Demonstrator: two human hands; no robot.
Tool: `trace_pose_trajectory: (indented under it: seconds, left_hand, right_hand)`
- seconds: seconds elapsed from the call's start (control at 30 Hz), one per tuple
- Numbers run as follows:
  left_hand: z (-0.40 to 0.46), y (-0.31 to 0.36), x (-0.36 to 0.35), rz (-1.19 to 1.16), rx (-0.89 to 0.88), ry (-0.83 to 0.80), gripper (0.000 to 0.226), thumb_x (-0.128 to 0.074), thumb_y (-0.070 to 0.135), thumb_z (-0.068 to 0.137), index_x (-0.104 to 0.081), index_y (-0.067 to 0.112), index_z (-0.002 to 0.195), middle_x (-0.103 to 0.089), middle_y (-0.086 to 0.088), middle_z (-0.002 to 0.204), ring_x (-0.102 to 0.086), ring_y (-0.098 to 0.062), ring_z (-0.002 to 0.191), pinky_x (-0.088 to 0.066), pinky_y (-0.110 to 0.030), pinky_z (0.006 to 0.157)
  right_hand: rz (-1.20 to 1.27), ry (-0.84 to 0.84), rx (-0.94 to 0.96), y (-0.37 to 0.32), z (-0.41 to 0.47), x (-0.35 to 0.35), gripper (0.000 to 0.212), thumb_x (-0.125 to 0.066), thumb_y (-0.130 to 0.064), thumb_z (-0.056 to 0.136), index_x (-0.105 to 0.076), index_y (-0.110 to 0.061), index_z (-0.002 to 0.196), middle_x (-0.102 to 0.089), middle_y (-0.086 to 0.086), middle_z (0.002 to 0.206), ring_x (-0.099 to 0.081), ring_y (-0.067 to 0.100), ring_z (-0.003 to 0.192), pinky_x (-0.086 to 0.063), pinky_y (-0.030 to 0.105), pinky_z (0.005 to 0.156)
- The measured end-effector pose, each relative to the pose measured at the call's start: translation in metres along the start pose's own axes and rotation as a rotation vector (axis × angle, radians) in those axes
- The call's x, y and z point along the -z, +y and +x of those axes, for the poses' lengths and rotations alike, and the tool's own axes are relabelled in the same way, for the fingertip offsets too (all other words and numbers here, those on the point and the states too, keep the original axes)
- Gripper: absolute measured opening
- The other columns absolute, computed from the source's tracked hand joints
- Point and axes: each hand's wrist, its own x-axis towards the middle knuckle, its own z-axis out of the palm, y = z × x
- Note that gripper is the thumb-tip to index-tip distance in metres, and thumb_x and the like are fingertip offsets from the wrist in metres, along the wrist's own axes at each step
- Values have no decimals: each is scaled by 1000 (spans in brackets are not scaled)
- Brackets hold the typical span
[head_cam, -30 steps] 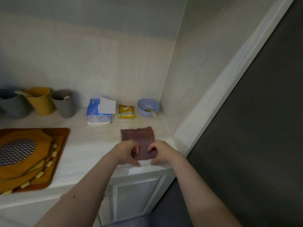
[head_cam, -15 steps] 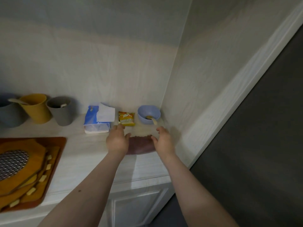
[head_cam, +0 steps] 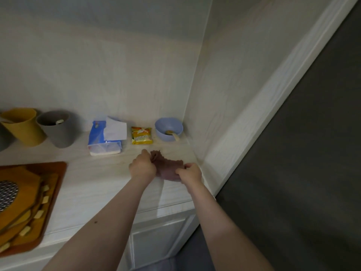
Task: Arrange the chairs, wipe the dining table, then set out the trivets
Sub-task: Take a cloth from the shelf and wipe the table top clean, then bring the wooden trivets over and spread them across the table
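A brownish-purple cloth (head_cam: 168,169) lies bunched on the pale sideboard counter (head_cam: 101,180) near the right wall. My left hand (head_cam: 142,166) grips its left edge with curled fingers, and my right hand (head_cam: 189,171) pinches its right edge. The cloth is crumpled between the two hands. At the left edge of the view, a stack of orange-brown trivets (head_cam: 21,204) with a metal mesh centre rests on the counter.
Along the back wall stand a yellow cup (head_cam: 21,126), a grey cup (head_cam: 58,129), a blue tissue pack (head_cam: 105,137), a yellow snack packet (head_cam: 141,135) and a blue bowl (head_cam: 169,128) with a spoon. The right wall and dark floor border the counter.
The cloth lay flat a second ago. Both hands slid forward over it, then drew together, gathering it into a bunch; the view also tilted upward.
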Motion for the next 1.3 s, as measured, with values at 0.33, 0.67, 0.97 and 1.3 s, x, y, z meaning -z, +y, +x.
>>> trace_pose_trajectory:
  seconds: [0.33, 0.67, 0.97, 1.3]
  left_hand:
    - [-2, 68, -48, -291, -330, -118, 31, -47, -7, 81, -61, 2, 108, -61, -18, 111, -59, -34, 102, -48, -40, 88]
    - [-28, 49, -38, -260, -310, -90, 25, -49, -4, 83, -66, 4, 100, -66, -16, 107, -59, -33, 103, -44, -33, 87]
    - [-63, -17, 18, -230, -139, 76, 29, -48, -6, 83, -65, 7, 103, -65, -10, 108, -60, -27, 101, -45, -30, 86]
    - [-112, -127, 112, -104, 151, 313, 21, -53, 6, 91, -63, 10, 109, -64, -7, 112, -58, -25, 105, -48, -34, 89]
  right_hand:
    - [46, 212, 72, 23, -38, 42, 30, -71, -10, 79, -48, -9, 99, -60, 8, 99, -58, 18, 84, -48, 26, 72]
    - [-447, 206, 253, 21, -59, 55, 21, -60, -26, 88, -61, -15, 106, -62, 5, 111, -61, 25, 101, -50, 31, 79]
    - [-378, -76, 409, 4, -87, 7, 27, -61, -20, 88, -60, -12, 113, -63, 7, 115, -60, 22, 106, -46, 28, 86]
    - [-359, -362, 523, -27, -156, -95, 29, -59, -22, 88, -58, -15, 116, -61, 6, 116, -59, 23, 106, -48, 31, 89]
